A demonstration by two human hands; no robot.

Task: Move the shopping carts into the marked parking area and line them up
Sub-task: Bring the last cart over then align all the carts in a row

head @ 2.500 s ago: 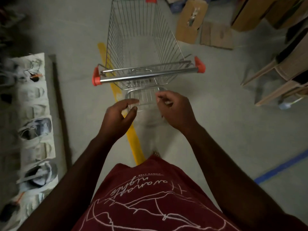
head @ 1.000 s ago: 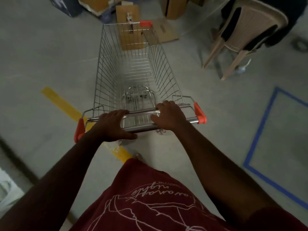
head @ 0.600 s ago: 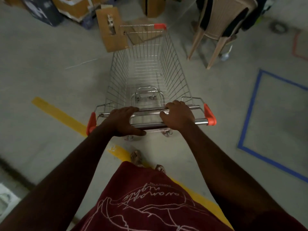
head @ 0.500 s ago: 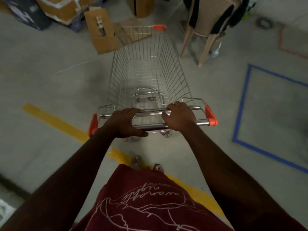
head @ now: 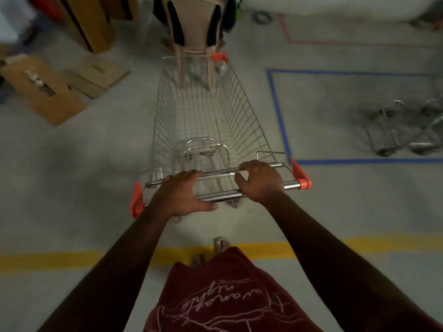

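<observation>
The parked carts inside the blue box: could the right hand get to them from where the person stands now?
Probably not. The right hand is wrapped on the cart handle, and the parked carts sit well off to the right, past the blue tape line. Open floor lies between, so nothing blocks a walk over.

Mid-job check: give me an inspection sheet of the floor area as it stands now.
Surface: grey concrete floor; yellow line behind the cart.
Job's things: empty cart left of the blue-taped bay, outside it; blurred carts inside the bay.
Clutter: cardboard on the left; chair just beyond the cart's nose.
Grippers: left hand and right hand grip the handle.
Cables: a coil, far back, blurred.
Surroundings: red-taped outline beyond the bay.
</observation>
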